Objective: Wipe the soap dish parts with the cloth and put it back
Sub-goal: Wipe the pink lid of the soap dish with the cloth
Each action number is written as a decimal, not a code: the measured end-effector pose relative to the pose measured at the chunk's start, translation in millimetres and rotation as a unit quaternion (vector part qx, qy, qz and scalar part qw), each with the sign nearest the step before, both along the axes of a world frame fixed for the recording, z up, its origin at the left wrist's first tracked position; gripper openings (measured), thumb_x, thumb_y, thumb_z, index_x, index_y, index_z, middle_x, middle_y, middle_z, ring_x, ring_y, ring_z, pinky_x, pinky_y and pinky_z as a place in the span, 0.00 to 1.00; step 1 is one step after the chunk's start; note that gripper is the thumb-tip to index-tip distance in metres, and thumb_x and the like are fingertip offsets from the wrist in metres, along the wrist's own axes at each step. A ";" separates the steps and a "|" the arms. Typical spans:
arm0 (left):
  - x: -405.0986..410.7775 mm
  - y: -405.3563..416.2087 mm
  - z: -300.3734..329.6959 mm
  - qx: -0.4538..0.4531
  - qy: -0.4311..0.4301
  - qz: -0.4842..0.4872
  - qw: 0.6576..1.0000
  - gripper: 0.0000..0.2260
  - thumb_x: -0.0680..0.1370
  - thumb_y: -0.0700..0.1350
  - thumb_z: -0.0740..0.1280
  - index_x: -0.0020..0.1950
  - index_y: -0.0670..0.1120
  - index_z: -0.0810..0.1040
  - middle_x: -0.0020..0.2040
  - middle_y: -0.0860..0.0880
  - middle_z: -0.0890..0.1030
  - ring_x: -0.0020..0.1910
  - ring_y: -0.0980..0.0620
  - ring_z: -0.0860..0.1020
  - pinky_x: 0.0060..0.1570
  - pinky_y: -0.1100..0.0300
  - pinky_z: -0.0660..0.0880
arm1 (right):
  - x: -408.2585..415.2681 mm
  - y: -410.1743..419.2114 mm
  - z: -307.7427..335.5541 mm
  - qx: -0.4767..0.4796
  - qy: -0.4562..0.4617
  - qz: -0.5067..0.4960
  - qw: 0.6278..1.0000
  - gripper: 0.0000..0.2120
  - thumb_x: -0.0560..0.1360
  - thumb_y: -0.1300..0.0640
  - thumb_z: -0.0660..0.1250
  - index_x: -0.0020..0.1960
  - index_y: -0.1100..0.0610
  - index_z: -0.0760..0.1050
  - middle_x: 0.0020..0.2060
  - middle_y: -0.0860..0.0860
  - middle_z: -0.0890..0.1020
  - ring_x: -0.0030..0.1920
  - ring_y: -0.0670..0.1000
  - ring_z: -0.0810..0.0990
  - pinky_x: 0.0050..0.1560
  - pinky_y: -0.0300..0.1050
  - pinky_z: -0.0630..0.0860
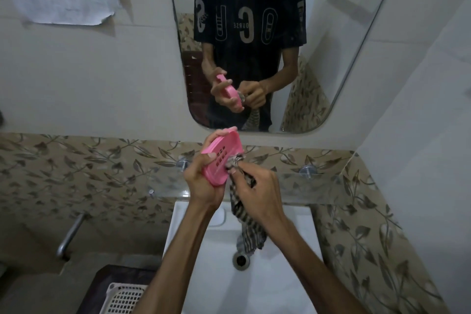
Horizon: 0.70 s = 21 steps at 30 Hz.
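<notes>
The right hand (257,186) covered the upper part of the striped cloth (251,232); the white basket (122,298) was cut off by the bottom edge.

Left hand (201,181) grips pink tray (222,158); right hand (257,192) presses cloth (248,227).

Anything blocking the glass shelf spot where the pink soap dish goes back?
Nothing visible. The glass shelf below the soap dish shows bare; left hand holds the dish, right hand holds the cloth against it.
</notes>
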State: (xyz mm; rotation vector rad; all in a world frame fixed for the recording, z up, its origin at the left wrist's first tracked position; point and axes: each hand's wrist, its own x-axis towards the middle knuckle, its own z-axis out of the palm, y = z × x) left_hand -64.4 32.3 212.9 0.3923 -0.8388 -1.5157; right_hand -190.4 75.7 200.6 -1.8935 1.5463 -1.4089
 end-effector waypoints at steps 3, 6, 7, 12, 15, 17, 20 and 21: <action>1.0 -1.4 -0.1 0.020 0.006 0.016 1.000 0.32 0.66 0.53 0.73 0.67 0.41 0.75 0.71 0.32 0.73 0.66 0.30 0.70 0.66 0.32 0.65 | 12.4 9.5 4.5 -0.009 -0.008 0.073 0.997 0.09 0.80 0.61 0.69 0.42 0.56 0.80 0.36 0.47 0.82 0.35 0.48 0.80 0.38 0.51 0.78; 0.9 0.6 3.8 0.019 -0.019 0.019 0.999 0.34 0.66 0.54 0.74 0.69 0.41 0.74 0.74 0.28 0.69 0.64 0.30 0.69 0.58 0.42 0.73 | 8.5 6.0 1.4 0.016 -0.028 0.059 0.998 0.07 0.80 0.59 0.69 0.44 0.57 0.82 0.38 0.50 0.84 0.38 0.51 0.81 0.41 0.52 0.79; 1.1 1.5 4.9 0.014 -0.022 0.025 0.999 0.35 0.66 0.54 0.74 0.70 0.41 0.74 0.73 0.29 0.70 0.63 0.31 0.70 0.54 0.47 0.76 | 9.6 6.4 -0.7 0.024 -0.042 0.062 0.997 0.08 0.80 0.57 0.69 0.43 0.57 0.80 0.36 0.50 0.83 0.36 0.51 0.80 0.39 0.52 0.78; 3.9 -0.8 2.4 -0.010 -0.050 0.045 0.998 0.32 0.74 0.49 0.64 0.78 0.45 0.69 0.77 0.37 0.72 0.62 0.38 0.73 0.51 0.53 0.78 | 22.9 9.4 -3.6 0.021 -0.092 0.107 0.990 0.07 0.79 0.53 0.73 0.48 0.56 0.82 0.38 0.48 0.84 0.37 0.49 0.81 0.39 0.45 0.80; 3.7 3.2 4.7 0.009 -0.055 0.035 0.998 0.33 0.74 0.52 0.65 0.80 0.46 0.68 0.77 0.40 0.73 0.60 0.43 0.76 0.52 0.54 0.77 | 15.5 0.4 -5.0 -0.034 -0.056 0.109 0.992 0.04 0.78 0.58 0.75 0.51 0.59 0.84 0.44 0.50 0.86 0.42 0.50 0.83 0.44 0.51 0.81; 3.9 8.0 9.9 0.059 -0.041 0.018 0.997 0.37 0.71 0.55 0.71 0.78 0.44 0.71 0.72 0.40 0.78 0.57 0.45 0.79 0.54 0.53 0.78 | 12.2 -3.1 -5.2 -0.082 -0.003 0.123 0.989 0.06 0.78 0.61 0.75 0.53 0.62 0.84 0.46 0.54 0.86 0.44 0.53 0.84 0.45 0.52 0.82; 17.6 8.5 20.9 0.149 -0.023 -0.025 0.988 0.34 0.64 0.57 0.81 0.62 0.37 0.82 0.50 0.37 0.83 0.47 0.42 0.82 0.46 0.51 0.82 | -3.0 -11.0 -3.4 -0.156 0.100 0.125 0.975 0.06 0.77 0.64 0.74 0.53 0.61 0.84 0.49 0.53 0.85 0.44 0.56 0.84 0.42 0.49 0.82; 22.8 7.5 23.9 0.171 -0.031 -0.050 0.983 0.32 0.66 0.56 0.80 0.61 0.35 0.81 0.51 0.34 0.81 0.50 0.38 0.81 0.48 0.49 0.81 | -8.6 -12.8 -1.6 -0.178 0.134 0.122 0.967 0.06 0.76 0.65 0.73 0.53 0.60 0.85 0.50 0.53 0.85 0.43 0.55 0.84 0.40 0.48 0.82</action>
